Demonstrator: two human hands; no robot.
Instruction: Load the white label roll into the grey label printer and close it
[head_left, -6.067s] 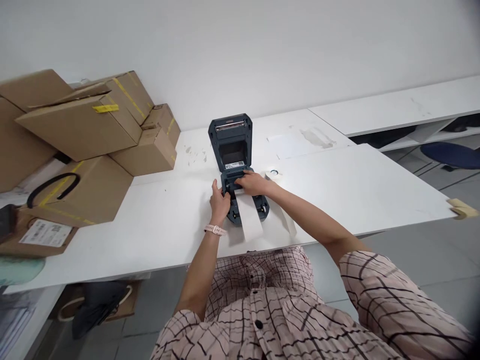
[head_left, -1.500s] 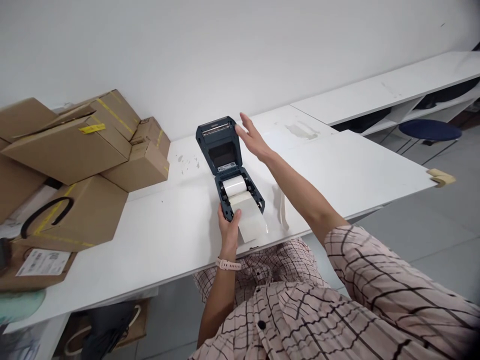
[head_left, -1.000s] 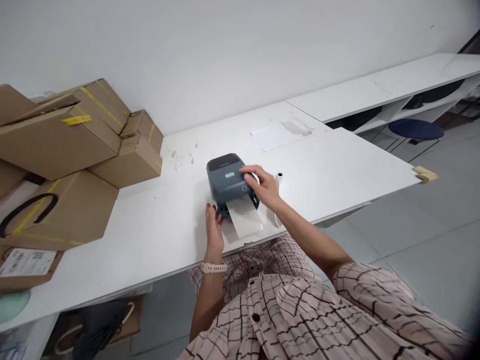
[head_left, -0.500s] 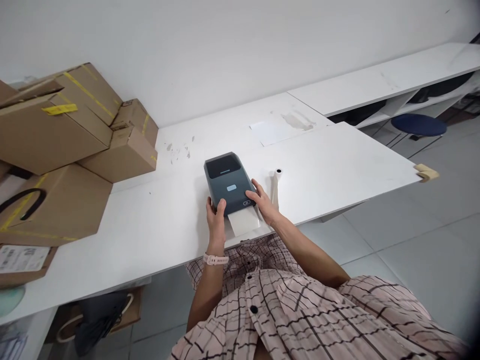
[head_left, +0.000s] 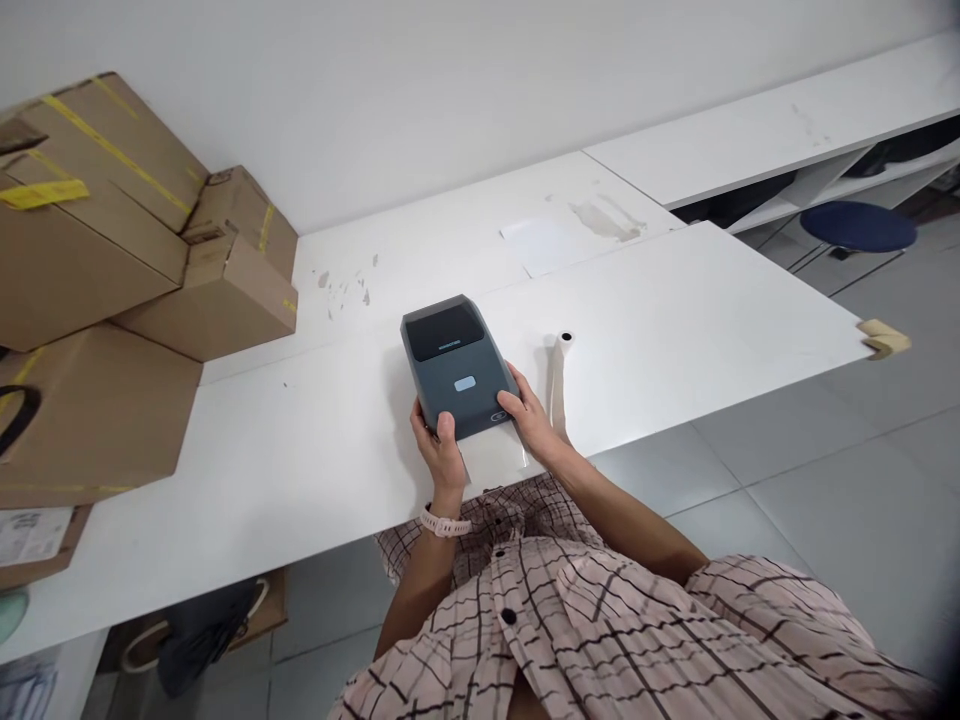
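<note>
Between my two hands is a dark grey label printer [head_left: 444, 365] with a glossy black window and a pale blue button on its top. My left hand [head_left: 441, 445] grips its near left corner, thumb on top and fingers down the side. On the near right corner, my right hand [head_left: 531, 410] holds it the same way; the fingertips beneath are hidden. A white sheet of paper [head_left: 495, 455] shows below the printer's near edge; whether it comes out of the printer I cannot tell. Just right of my right hand lies a small paper roll [head_left: 565, 340] with a strip trailing toward me.
Cardboard boxes [head_left: 120, 270] with yellow tape are stacked on the left of the white table [head_left: 315, 480]. Farther back lies a white sheet [head_left: 536, 245]. A blue stool [head_left: 859, 226] stands at the right, and a padded corner [head_left: 885, 338] marks the table's right end.
The printer appears slightly larger, and its near edge covers more of the white sheet. Both hands have kept their grip on it. The camera view has shifted a little.
</note>
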